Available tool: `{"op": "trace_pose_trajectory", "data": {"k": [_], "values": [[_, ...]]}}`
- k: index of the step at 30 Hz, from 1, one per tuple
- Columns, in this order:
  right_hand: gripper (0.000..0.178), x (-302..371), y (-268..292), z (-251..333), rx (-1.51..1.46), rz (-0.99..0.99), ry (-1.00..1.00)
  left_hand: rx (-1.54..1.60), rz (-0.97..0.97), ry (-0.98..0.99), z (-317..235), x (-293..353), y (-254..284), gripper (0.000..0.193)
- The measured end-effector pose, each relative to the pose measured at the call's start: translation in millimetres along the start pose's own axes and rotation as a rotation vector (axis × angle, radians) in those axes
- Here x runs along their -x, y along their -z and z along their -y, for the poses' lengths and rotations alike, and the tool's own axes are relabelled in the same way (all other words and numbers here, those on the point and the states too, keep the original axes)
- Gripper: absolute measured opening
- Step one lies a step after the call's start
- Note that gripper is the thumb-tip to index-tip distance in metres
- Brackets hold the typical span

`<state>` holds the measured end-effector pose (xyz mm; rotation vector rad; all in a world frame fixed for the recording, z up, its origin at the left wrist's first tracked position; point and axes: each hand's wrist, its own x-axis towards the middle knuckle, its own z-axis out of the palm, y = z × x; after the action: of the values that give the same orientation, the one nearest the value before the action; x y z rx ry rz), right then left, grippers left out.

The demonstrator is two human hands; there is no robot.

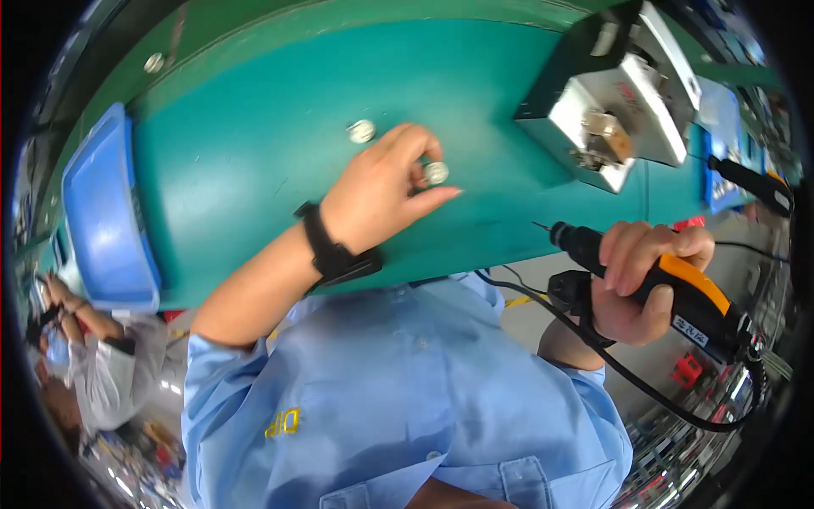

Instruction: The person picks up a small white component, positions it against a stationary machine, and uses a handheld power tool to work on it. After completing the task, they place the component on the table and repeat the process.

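Left hand [381, 191] pinches a small metal disc [436, 173] mid-surface [254, 153], bare green all round; right hand [640, 280] wraps an electric screwdriver [670, 284] past the near edge.

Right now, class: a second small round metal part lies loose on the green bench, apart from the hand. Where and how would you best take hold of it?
Grip the loose round metal part by its rim, pinching across opposite edges from above. It seems to lie flat on the green bench, so only its edge offers purchase. The left hand, already pinching a similar part, is nearest; the right hand holds the electric screwdriver.
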<state>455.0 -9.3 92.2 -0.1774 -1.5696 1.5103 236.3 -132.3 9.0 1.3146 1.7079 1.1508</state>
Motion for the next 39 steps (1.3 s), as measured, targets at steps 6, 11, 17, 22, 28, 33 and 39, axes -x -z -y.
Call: {"op": "trace_pose_trajectory", "data": {"k": [6,11,17,22,28,33,39], "values": [[0.049,-24,18,30,-0.011,-0.053,0.128,-0.085,-0.004,-0.101,3,-1,-1,0.021],[0.047,-50,28,33,-0.024,-0.115,0.274,-0.065,0.001,-0.126,4,-9,-2,0.021],[0.043,-64,27,8,0.070,-0.127,0.175,0.004,0.033,-0.074,10,-11,-2,0.025],[0.038,-74,33,7,0.066,0.056,0.097,0.048,0.000,-0.088,7,-11,-3,0.022],[0.037,-104,49,0,-0.261,0.409,-0.084,0.025,0.029,-0.097,6,-13,-1,0.023],[0.039,-121,47,-11,-0.135,-0.080,-0.346,-0.042,-0.001,-0.074,5,-11,-1,0.024],[0.042,-64,-11,-10,-0.304,0.119,-0.078,0.049,0.002,-0.107,15,-12,-2,0.023]]}}
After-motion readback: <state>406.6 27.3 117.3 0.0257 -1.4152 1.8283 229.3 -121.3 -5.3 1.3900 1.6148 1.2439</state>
